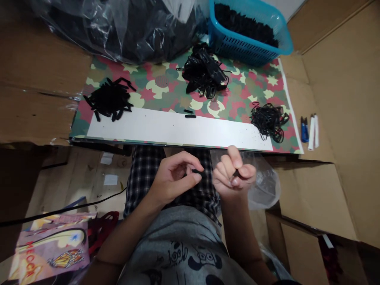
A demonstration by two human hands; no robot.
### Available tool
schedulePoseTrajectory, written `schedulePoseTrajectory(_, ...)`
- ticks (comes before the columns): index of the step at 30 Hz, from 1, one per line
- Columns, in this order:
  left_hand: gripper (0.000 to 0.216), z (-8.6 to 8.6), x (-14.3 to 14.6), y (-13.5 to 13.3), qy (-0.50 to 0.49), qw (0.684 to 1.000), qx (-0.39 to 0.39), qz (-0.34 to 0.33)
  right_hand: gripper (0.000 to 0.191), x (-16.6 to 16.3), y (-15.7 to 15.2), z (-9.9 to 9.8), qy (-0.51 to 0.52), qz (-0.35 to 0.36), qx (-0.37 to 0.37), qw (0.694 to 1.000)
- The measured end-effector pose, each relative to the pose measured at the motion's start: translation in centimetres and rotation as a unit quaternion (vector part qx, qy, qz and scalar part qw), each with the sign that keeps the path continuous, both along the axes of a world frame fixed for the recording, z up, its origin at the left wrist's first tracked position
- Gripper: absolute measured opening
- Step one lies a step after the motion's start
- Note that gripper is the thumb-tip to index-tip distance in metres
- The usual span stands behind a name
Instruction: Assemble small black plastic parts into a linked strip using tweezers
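Observation:
Above my lap, my left hand [175, 174] pinches a short, dark black piece [197, 171] between thumb and forefinger. Close by on the right, my right hand [233, 174] is closed, with a bit of something black [236, 173] showing between its fingers; its kind is too small to tell. The hands are apart. Just beyond them, two short black strips [190, 116] lie by the upper edge of a white paper strip [142, 124]. A pile of similar black pieces [109, 99] sits at the left, and a tangle of thin black loops [268, 120] at the right.
On the camouflage-patterned table cover [160, 89] lies a black tangled heap [206, 73]. Behind it stand a blue basket [243, 53] of black pieces and a large clear bag [124, 31] with dark contents. Blue-handled and white-handled tools [310, 132] lie at the right.

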State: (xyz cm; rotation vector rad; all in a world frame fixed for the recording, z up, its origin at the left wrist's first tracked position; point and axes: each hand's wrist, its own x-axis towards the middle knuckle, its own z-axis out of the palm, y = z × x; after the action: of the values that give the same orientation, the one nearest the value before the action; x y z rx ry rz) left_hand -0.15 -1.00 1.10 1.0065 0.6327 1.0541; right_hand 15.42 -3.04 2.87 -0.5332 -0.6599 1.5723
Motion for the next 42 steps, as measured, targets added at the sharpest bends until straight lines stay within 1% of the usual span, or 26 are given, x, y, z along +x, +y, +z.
schedulePoseTrajectory(2,0.005,-0.1,-0.1,0.0,0.001,1.0,0.011,0.009,0.028,1.2,-0.1,0.2,-0.103,-0.077,0.021,0.991)
schedulePoseTrajectory(3,0.006,-0.1,-0.1,0.0,0.002,1.0,0.016,0.014,0.023,1.9,-0.2,0.1,-0.169,-0.145,0.03,0.974)
schedulePoseTrajectory(4,0.006,-0.2,-0.1,0.0,0.003,1.0,0.019,0.018,0.018,2.6,-0.3,-0.2,-0.241,-0.235,0.038,0.941)
schedulePoseTrajectory(5,0.007,-0.2,-0.2,0.0,0.004,1.0,0.021,0.023,0.013,3.3,-0.4,-0.6,-0.317,-0.335,0.04,0.886)
schedulePoseTrajectory(6,0.008,-0.3,-0.2,0.0,0.005,0.999,0.024,0.027,0.01,4.0,-0.5,-1.1,-0.396,-0.424,0.035,0.813)
schedulePoseTrajectory(7,0.008,-0.3,-0.2,0.1,0.006,0.999,0.028,0.031,0.011,4.6,-0.7,-1.6,-0.472,-0.489,0.034,0.733)
schedulePoseTrajectory(8,0.008,-0.3,-0.1,0.1,0.009,0.999,0.031,0.035,0.012,5.1,-0.8,-2.1,-0.546,-0.502,0.022,0.67)
schedulePoseTrajectory(9,0.008,-0.2,-0.1,0.1,0.014,0.999,0.035,0.04,0.013,5.6,-1.0,-2.6,-0.609,-0.49,0.015,0.624)
schedulePoseTrajectory(10,0.008,-0.1,-0.1,0.1,0.021,0.998,0.039,0.044,0.015,5.9,-1.1,-2.9,-0.66,-0.461,0.011,0.593)
schedulePoseTrajectory(11,0.008,0.0,-0.1,0.1,0.03,0.997,0.042,0.049,0.014,6.2,-1.3,-3.2,-0.698,-0.425,0.012,0.576)
schedulePoseTrajectory(13,0.006,0.2,0.0,0.1,0.05,0.996,0.052,0.059,0.012,6.4,-1.6,-3.6,-0.738,-0.374,0.032,0.56)
schedulePoseTrajectory(15,0.006,0.3,0.0,0.0,0.071,0.993,0.066,0.074,0.013,6.5,-2.0,-3.9,-0.749,-0.363,0.052,0.551)
schedulePoseTrajectory(17,0.006,0.2,0.0,-0.2,0.089,0.989,0.083,0.087,0.013,6.2,-2.4,-4.2,-0.738,-0.385,0.049,0.552)
schedulePoseTrajectory(18,0.007,0.1,0.1,-0.3,0.094,0.987,0.092,0.092,0.014,6.0,-2.6,-4.2,-0.715,-0.409,0.043,0.565)
schedulePoseTrajectory(19,0.007,0.1,0.1,-0.3,0.097,0.986,0.099,0.095,0.015,5.6,-2.8,-4.3,-0.679,-0.435,0.039,0.59)
schedulePoseTrajectory(21,0.007,-0.1,0.3,-0.5,0.096,0.985,0.108,0.098,0.014,4.5,-3.0,-4.2,-0.586,-0.462,0.054,0.663)
schedulePoseTrajectory(22,0.007,-0.1,0.4,-0.5,0.096,0.984,0.109,0.099,0.013,3.7,-3.1,-4.0,-0.549,-0.451,0.07,0.7)
schedulePoseTrajectory(23,0.007,-0.2,0.5,-0.6,0.095,0.985,0.11,0.097,0.011,2.8,-3.1,-3.8,-0.529,-0.424,0.091,0.729)
schedulePoseTrajectory(24,0.007,-0.1,0.6,-0.6,0.094,0.985,0.109,0.094,0.01,2.0,-3.0,-3.6,-0.534,-0.378,0.111,0.748)
schedulePoseTrajectory(26,0.008,0.0,0.6,-0.7,0.088,0.987,0.105,0.086,0.016,0.3,-2.8,-3.1,-0.536,-0.328,0.159,0.762)
schedulePoseTrajectory(28,0.008,0.3,0.5,-0.8,0.081,0.989,0.092,0.079,0.021,-1.1,-2.5,-2.7,-0.511,-0.306,0.192,0.78)
schedulePoseTrajectory(30,0.01,0.6,0.4,-0.9,0.074,0.992,0.07,0.069,0.023,-2.1,-2.2,-2.4,-0.459,-0.297,0.175,0.819)
schedulePoseTrajectory(33,0.013,1.0,0.3,-1.1,0.062,0.997,0.031,0.045,0.022,-2.8,-2.3,-2.0,-0.376,-0.287,0.118,0.873)
schedulePoseTrajectory(36,0.016,1.1,0.2,-1.2,0.057,0.998,0.006,0.024,0.019,-2.9,-2.6,-1.5,-0.335,-0.281,0.066,0.897)
schedulePoseTrajectory(39,0.018,0.8,0.0,-1.2,0.057,0.998,-0.013,-0.002,0.019,-2.8,-2.7,-0.8,-0.321,-0.275,0.016,0.906)
schedulePoseTrajectory(42,0.02,0.3,0.0,-1.2,0.027,0.997,-0.063,-0.033,0.019,-2.6,-2.6,-0.6,-0.305,-0.254,-0.022,0.917)
